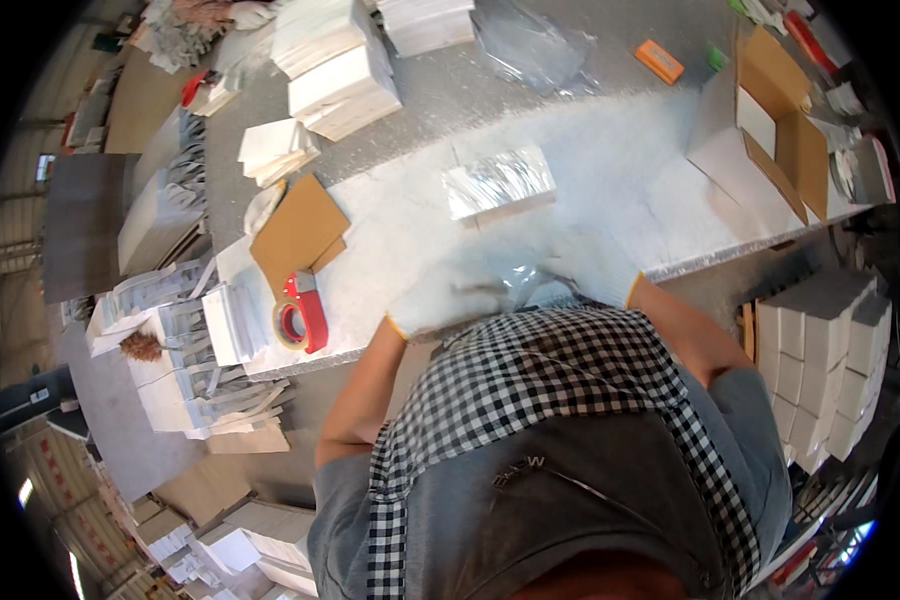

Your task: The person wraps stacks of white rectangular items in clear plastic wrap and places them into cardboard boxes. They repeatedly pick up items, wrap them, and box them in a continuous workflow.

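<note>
Both my hands wear white gloves with yellow cuffs and are smeared by motion at the table's near edge, close to my apron. My left hand (445, 298) and my right hand (598, 265) are on either side of a piece of shiny clear plastic (523, 282). Blur hides how their fingers lie and whether they grip it. Just beyond them, a block-shaped stack (500, 186) with a glossy, crinkled top lies on the white work surface (390, 225).
A red tape dispenser (313, 315) and brown cardboard pieces (298, 235) lie at left. An open carton (725, 140) stands at right. White stacks (342, 95), clear plastic film (535, 45) and an orange box (659, 62) occupy the far side. Stacked white blocks (820, 360) stand beyond my right arm.
</note>
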`<state>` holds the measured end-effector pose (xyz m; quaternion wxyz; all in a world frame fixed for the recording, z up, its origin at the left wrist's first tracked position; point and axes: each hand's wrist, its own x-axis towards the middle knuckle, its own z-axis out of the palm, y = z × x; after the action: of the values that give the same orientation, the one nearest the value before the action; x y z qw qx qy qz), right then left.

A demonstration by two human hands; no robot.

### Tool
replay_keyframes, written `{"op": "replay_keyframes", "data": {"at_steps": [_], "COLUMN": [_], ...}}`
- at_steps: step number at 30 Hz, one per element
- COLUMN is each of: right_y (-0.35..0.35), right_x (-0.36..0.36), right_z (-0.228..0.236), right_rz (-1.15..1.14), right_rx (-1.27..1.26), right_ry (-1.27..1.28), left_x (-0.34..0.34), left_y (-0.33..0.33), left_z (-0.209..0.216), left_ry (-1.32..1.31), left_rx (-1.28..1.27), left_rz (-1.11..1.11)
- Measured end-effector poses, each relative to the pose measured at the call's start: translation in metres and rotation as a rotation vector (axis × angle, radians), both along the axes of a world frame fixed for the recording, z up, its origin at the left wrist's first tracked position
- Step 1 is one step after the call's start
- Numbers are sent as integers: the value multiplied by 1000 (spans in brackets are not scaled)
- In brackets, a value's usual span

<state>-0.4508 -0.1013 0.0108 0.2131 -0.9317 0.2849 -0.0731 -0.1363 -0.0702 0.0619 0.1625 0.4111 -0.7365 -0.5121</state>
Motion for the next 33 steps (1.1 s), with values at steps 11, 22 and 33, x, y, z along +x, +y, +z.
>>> {"op": "replay_keyframes", "data": {"at_steps": [11, 22, 33], "right_y": [-16, -17, -15], "right_x": [12, -1, -3], "right_z": [11, -33, -27], "right_rz": [-392, -78, -78], "right_rx": [583, 310, 247], "right_ry": [250, 72, 36], "left_x": [135, 132, 130], "left_y": [-230, -325, -321], "left_z": [70, 65, 71], "left_ry": [-955, -1287, -1232], "left_rx": [-820, -491, -452], "left_rz": [425, 193, 223]}}
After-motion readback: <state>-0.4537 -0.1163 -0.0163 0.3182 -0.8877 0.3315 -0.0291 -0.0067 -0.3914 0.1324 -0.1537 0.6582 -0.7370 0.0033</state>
